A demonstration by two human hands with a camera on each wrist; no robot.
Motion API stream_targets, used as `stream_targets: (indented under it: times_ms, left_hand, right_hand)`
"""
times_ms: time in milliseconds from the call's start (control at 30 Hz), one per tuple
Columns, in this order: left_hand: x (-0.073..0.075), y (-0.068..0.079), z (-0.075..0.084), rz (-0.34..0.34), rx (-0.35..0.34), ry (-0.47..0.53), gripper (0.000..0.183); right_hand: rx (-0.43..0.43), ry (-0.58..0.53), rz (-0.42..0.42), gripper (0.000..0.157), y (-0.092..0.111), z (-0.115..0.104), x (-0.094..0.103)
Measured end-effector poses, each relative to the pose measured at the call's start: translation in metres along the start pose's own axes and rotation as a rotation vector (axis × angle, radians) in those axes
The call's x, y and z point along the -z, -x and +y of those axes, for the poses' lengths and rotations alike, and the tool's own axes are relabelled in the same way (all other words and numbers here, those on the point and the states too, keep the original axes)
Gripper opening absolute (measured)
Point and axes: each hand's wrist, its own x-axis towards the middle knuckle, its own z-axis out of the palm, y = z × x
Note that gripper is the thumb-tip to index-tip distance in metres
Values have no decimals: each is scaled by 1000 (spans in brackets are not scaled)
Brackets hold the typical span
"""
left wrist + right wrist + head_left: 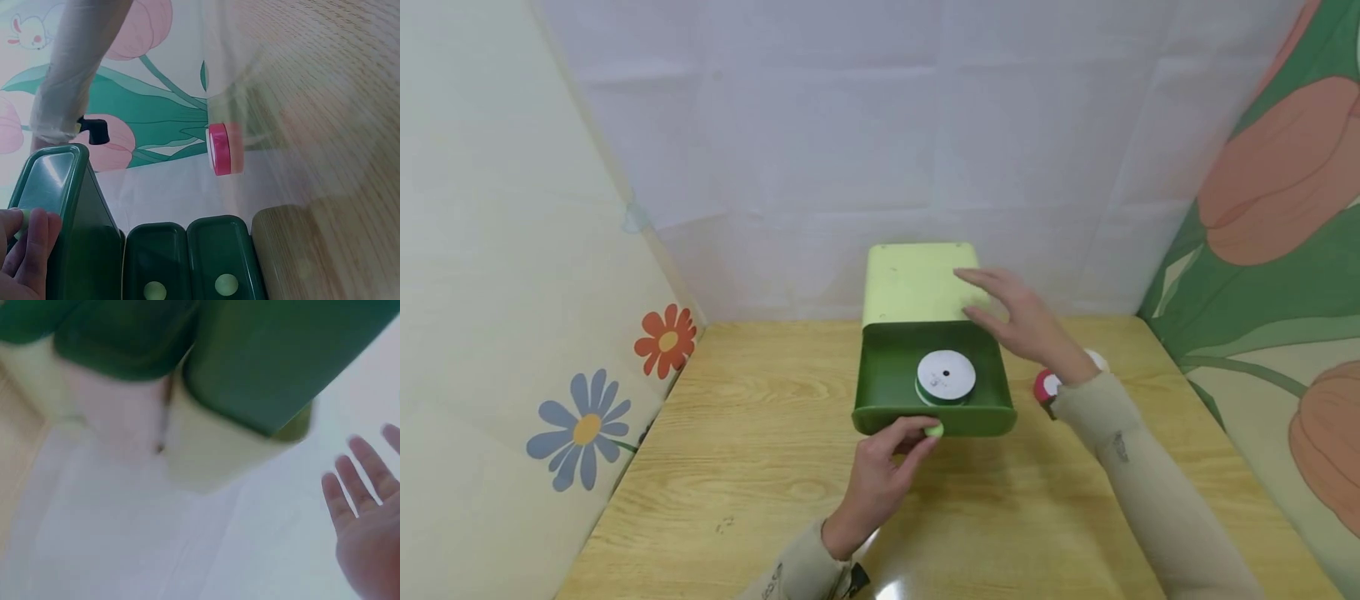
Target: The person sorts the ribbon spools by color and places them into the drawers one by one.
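A green drawer (pixel 880 367) is pulled out of the top of a light green drawer cabinet (pixel 917 283). Inside the drawer lies a ribbon spool (pixel 947 373) with a white face and green ribbon round its side. My left hand (pixel 880 471) pinches the small light green knob (pixel 934 430) on the drawer front. Over the right side of the cabinet is my right hand (pixel 1015 317), fingers spread and holding nothing. In the right wrist view that hand (pixel 372 519) appears beside the cabinet with its fingers straight.
Right of the cabinet, a pink ribbon spool (pixel 219 150) stands on the wooden table (pixel 760 467); in the head view my right forearm partly covers it and another white round thing (pixel 1097 360). Two closed drawers (pixel 156 250) sit below the pulled-out one. A white-covered wall (pixel 820 150) rises behind.
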Motion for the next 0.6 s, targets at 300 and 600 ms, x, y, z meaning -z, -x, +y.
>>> stream_targets:
  times_ms: [300, 600]
  left_hand:
    - [-1, 0, -2, -3, 6, 11, 18]
    - [-1, -4, -4, -8, -11, -3, 17]
  right_hand:
    - [-116, -47, -115, 53, -17, 36, -6]
    - [-159, -61, -200, 52, -24, 49, -16]
